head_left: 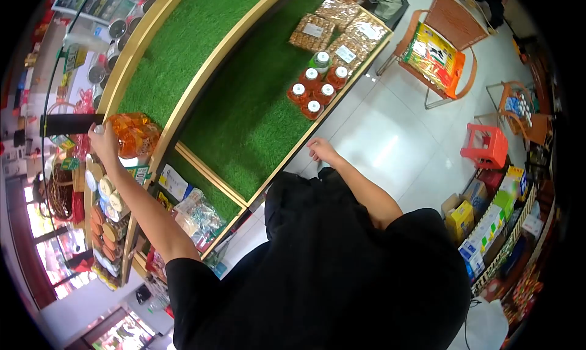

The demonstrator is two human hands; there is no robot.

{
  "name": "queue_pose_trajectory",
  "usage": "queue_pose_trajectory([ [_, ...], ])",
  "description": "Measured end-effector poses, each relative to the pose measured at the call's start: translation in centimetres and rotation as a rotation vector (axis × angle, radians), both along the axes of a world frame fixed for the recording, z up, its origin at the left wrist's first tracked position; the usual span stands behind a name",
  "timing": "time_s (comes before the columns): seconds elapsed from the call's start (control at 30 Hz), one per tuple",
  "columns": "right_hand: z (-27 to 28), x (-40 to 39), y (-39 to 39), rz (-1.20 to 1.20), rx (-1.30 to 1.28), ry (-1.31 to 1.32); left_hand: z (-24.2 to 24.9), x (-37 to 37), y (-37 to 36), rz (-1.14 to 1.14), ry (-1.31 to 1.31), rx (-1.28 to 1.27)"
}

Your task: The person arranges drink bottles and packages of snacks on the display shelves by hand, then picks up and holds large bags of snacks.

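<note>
Orange bottle in left hand; right hand near turf

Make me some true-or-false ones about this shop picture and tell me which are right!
1. The left hand is at the top of an orange-liquid bottle. True.
2. The right hand is gripping a jar. False: it looks empty.
3. The plastic stool is red. True.
4. The white-capped bottles by the clear packets stand on floor tiles. False: they're on green artificial turf.
5. A yellow-and-orange bag lies on a chair. True.
</note>
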State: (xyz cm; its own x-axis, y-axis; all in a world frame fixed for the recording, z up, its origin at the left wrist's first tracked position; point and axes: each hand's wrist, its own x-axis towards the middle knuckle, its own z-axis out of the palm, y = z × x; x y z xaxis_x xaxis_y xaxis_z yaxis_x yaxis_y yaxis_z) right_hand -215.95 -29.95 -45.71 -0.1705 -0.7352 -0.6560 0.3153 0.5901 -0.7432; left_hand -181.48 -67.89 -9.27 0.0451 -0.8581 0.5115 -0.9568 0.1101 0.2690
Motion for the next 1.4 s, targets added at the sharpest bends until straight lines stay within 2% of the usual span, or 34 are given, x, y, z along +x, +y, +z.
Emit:
queue_pose_trajectory([
  [0.03, 0.4, 0.0, -0.4, 0.014, 0.009, -0.014, 0.1, 0.3, -0.2, -0.014, 0.042, 0.085],
  [0.2, 4.7, 2.7, -5.5, 0.153, -0.074, -0.089, 0.8, 0.6, -0.2, -0.003, -0.062, 0.038],
  [0.27, 6.7, 4.4, -8.4, 0.23, -0.203, -0.122, 1.0, 0.2, 0.3, -0.091, -0.004, -0.029],
  [0.33, 9.0, 6.0, -11.1, 0.302, -0.208, -0.096, 0.5, 0.1, 0.2, -0.215, 0.031, -0.118],
  [0.43, 12.2, 7.7, -15.0, 0.31, -0.408, -0.122, 1.6, -1.1, 2.3, -0.364, 0.058, -0.134],
  [0.47, 13.2, 8.0, -16.3, 0.351, -0.39, -0.107, 1.9, -0.9, 2.7, -0.411, 0.104, -0.121],
  [0.53, 15.1, 8.7, -18.6, 0.383, -0.571, -0.046, 1.7, 0.0, 2.5, -0.544, 0.097, -0.186],
  [0.57, 16.4, 9.3, -19.7, 0.422, -0.559, -0.033, 1.8, 0.2, 2.9, -0.588, 0.1, -0.2],
  [0.6, 17.8, 10.0, -20.6, 0.369, -0.664, 0.067, 2.0, -0.1, 3.3, -0.634, 0.101, -0.212],
  [0.63, 19.1, 10.7, -21.0, 0.319, -0.762, 0.158, 3.7, -1.8, 5.4, -0.623, 0.104, -0.197],
  [0.67, 20.6, 11.4, -21.3, 0.361, -0.744, 0.158, 4.9, -3.1, 7.1, -0.612, 0.103, -0.182],
  [0.73, 22.9, 12.8, -21.9, 0.216, -0.727, -0.083, 3.6, -2.4, 6.1, -0.895, 0.171, -0.129],
  [0.77, 23.1, 13.1, -22.1, 0.248, -0.719, -0.214, 3.0, -2.3, 6.3, -0.927, 0.14, -0.145],
  [0.8, 23.4, 13.2, -22.1, 0.27, -0.715, -0.214, 2.1, -2.6, 7.1, -0.963, 0.111, -0.159],
  [0.87, 24.2, 13.0, -21.9, 0.1, -0.359, -0.997, 0.3, -4.3, 9.5, -1.078, 0.227, -0.115],
  [0.9, 24.4, 12.9, -21.7, -0.074, -0.269, -1.044, -1.2, -5.3, 10.6, -1.195, 0.319, -0.092],
  [0.93, 23.3, 12.5, -21.6, -0.001, -0.328, -0.94, -3.1, -6.5, 12.0, -1.313, 0.416, -0.058],
  [0.97, 22.1, 12.2, -21.5, 0.066, -0.386, -0.832, -4.7, -7.7, 13.8, -1.354, 0.389, 0.014],
  [1.0, 21.5, 11.1, -20.8, 0.037, -0.195, -1.157, -6.7, -8.7, 15.3, -1.392, 0.364, 0.089],
  [1.07, 20.9, 11.7, -19.1, -0.317, -0.004, -1.097, -11.9, -10.0, 17.2, -1.354, 0.347, 0.19],
  [1.1, 16.2, 10.8, -17.8, -0.311, -0.049, -0.988, -13.9, -10.1, 17.7, -1.333, 0.35, 0.187],
  [1.17, 7.8, 8.2, -15.4, -0.213, -0.059, -0.893, -17.5, -10.3, 18.5, -1.188, 0.573, 0.396],
  [1.2, 6.3, 7.3, -14.5, -0.125, -0.018, -0.903, -19.2, -10.3, 18.8, -1.171, 0.584, 0.399],
  [1.23, 5.2, 7.3, -14.1, -0.17, 0.084, -0.794, -20.9, -10.0, 18.8, -1.099, 0.616, 0.515],
  [1.3, 3.8, 7.4, -13.8, -0.278, 0.242, -0.809, -24.0, -10.0, 18.8, -1.013, 0.667, 0.698],
  [1.33, 2.9, 7.2, -13.7, -0.319, 0.322, -0.815, -25.1, -10.2, 18.9, -1.012, 0.679, 0.702],
  [1.4, 1.4, 7.1, -13.9, -0.266, 0.29, -0.846, -27.1, -11.0, 19.1, -0.974, 0.58, 0.814],
])
